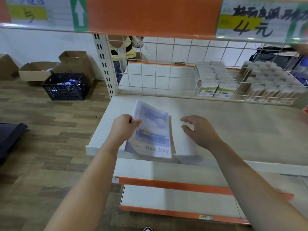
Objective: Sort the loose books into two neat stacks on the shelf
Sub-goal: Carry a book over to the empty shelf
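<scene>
Pale blue covers top a thin bundle of books (152,130) near the left front corner of a white shelf (233,130), seen from the head camera. The top cover shows clouds and the words "fine Day". The near end of the bundle overhangs the shelf's front lip. Motion blur hides whether the books lie flat or are raised slightly.

The left hand (123,127) pinches the bundle's left edge, thumb on top and fingers curled beneath. The right hand (200,130) hovers just beside the right edge without touching it, its fingers spread and loosely bent, holding nothing.

Behind the shelf stands a white wire grid (166,72), with rows of wrapped packets (215,80) beyond it on the right. An orange strip (150,15) runs overhead, carrying a handwritten price label (250,20). To the left, on a wood-pattern floor (50,147), sit a black plastic crate (65,87) and open cardboard boxes (73,59).
</scene>
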`<act>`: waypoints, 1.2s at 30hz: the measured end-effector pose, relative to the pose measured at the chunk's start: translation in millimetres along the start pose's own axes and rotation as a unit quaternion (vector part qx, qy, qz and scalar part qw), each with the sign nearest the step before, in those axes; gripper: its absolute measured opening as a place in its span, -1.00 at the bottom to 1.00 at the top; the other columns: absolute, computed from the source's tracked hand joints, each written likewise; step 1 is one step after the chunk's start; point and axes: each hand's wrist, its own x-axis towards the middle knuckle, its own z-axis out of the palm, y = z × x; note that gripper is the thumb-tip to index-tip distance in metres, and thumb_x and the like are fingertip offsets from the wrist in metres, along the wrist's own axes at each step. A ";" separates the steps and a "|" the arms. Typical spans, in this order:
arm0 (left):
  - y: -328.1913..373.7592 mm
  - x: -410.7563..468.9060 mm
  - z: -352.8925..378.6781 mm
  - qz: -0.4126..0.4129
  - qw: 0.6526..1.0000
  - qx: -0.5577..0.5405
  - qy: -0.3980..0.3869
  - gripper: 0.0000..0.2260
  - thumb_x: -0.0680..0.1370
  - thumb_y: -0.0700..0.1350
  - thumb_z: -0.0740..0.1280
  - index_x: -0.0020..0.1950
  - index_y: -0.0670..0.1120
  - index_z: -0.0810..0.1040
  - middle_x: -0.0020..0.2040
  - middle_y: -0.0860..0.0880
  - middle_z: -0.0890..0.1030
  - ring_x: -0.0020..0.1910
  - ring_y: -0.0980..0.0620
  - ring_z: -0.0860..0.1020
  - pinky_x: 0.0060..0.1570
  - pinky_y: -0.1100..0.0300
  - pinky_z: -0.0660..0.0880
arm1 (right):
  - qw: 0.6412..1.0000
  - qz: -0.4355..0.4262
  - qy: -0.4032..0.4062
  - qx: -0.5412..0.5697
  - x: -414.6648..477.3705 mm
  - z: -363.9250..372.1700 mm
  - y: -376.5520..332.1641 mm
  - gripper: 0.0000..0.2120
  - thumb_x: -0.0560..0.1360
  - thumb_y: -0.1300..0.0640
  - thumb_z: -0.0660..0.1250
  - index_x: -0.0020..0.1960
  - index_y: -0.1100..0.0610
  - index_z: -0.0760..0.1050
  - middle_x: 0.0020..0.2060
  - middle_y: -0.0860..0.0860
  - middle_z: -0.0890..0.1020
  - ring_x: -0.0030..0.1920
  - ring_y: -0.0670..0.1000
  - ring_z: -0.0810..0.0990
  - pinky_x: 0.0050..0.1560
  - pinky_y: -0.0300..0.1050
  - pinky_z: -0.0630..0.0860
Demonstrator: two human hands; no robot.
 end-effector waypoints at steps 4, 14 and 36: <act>1.0 -15.5 -18.6 0.043 0.997 0.015 0.065 -0.60 0.56 0.02 0.29 -0.36 -0.12 0.22 -0.42 -0.07 0.28 -0.42 -0.04 0.27 -0.42 0.11 0.14 | 1.000 -0.016 0.000 0.003 -9.9 -7.4 -6.6 -0.73 0.56 0.05 0.27 0.24 0.02 0.52 0.13 -0.03 0.59 0.16 0.00 0.51 0.14 -0.13 0.40; -8.8 -94.4 -54.8 0.024 0.972 0.183 0.145 -0.78 0.59 0.08 0.20 -0.10 -0.04 0.45 -0.13 -0.08 0.55 -0.12 -0.16 0.49 -0.25 0.11 0.33 | 0.994 -0.105 -0.008 0.019 -42.0 1.4 -38.9 -0.74 0.55 0.04 0.28 0.22 0.03 0.54 0.11 -0.02 0.61 0.13 0.03 0.54 0.12 -0.07 0.45; -226.2 -304.5 -132.9 -0.238 0.890 0.289 0.261 -0.83 0.58 0.06 0.23 0.01 0.02 0.55 -0.05 -0.05 0.49 0.04 -0.14 0.49 -0.15 0.09 0.18 | 0.901 -0.406 -0.135 0.071 -51.0 155.7 -299.9 -0.82 0.50 0.21 0.34 0.06 0.21 0.62 -0.01 0.11 0.65 0.04 0.11 0.58 0.06 -0.11 0.43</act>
